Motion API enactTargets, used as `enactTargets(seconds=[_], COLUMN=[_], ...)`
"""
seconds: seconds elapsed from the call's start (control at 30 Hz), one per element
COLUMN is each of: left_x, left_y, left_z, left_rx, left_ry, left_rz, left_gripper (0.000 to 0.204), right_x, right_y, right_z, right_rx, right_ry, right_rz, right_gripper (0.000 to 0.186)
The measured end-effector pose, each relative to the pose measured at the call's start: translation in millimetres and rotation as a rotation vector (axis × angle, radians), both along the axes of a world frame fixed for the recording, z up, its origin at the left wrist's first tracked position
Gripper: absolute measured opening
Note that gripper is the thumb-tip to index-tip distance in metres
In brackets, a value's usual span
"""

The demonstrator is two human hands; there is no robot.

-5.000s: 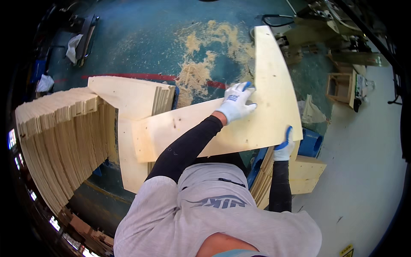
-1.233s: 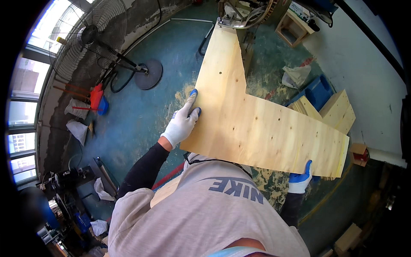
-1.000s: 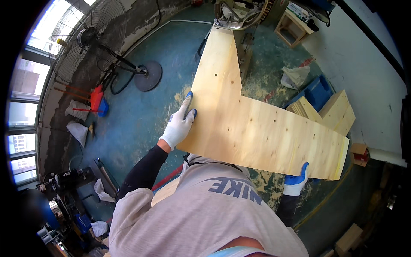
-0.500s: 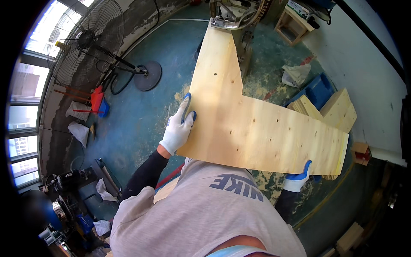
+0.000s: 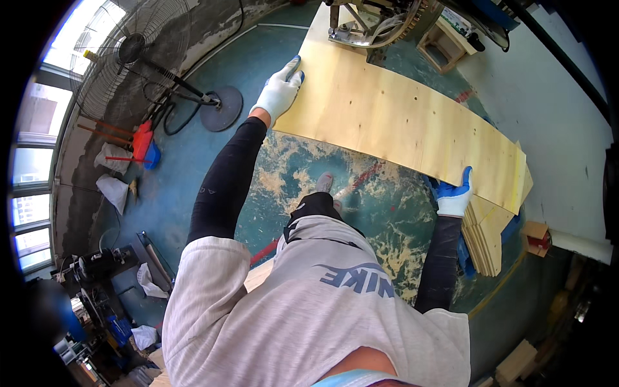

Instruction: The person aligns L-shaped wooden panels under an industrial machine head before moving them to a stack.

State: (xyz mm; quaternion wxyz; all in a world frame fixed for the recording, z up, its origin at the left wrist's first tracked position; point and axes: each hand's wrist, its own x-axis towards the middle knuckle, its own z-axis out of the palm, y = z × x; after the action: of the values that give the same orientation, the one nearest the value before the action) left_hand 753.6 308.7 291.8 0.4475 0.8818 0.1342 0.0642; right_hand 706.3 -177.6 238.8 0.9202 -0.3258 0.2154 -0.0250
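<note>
You hold the plywood panel (image 5: 400,122) flat in front of you, running from 12 to 3 o'clock. Your left hand (image 5: 279,91) clamps its edge at 11 o'clock; your right hand (image 5: 455,197) clamps its near edge at 3 o'clock. A machine (image 5: 374,22) sits over its far end at 12.

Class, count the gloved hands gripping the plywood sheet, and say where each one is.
2. The left hand grips the plywood sheet at its left edge, near the machine. The right hand holds the sheet's near edge by its right end. No other hands show.
</note>
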Motion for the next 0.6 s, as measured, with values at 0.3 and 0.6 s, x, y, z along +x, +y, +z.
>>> enactTargets(seconds=[0.3, 0.6], left_x=[-2.9, 0.4], left_y=[0.7, 3.0], left_z=[-15.7, -6.1], left_rx=[0.008, -0.043], left_ry=[-0.004, 0.018], left_rz=[0.014, -0.022], left_gripper=[0.05, 0.049], right_x=[-8.6, -2.3], right_y=[-1.1, 6.8], right_z=[-1.0, -4.5], right_rx=[-0.039, -0.054], right_ry=[-0.019, -0.025], right_rz=[0.029, -0.034], right_gripper=[0.049, 0.048])
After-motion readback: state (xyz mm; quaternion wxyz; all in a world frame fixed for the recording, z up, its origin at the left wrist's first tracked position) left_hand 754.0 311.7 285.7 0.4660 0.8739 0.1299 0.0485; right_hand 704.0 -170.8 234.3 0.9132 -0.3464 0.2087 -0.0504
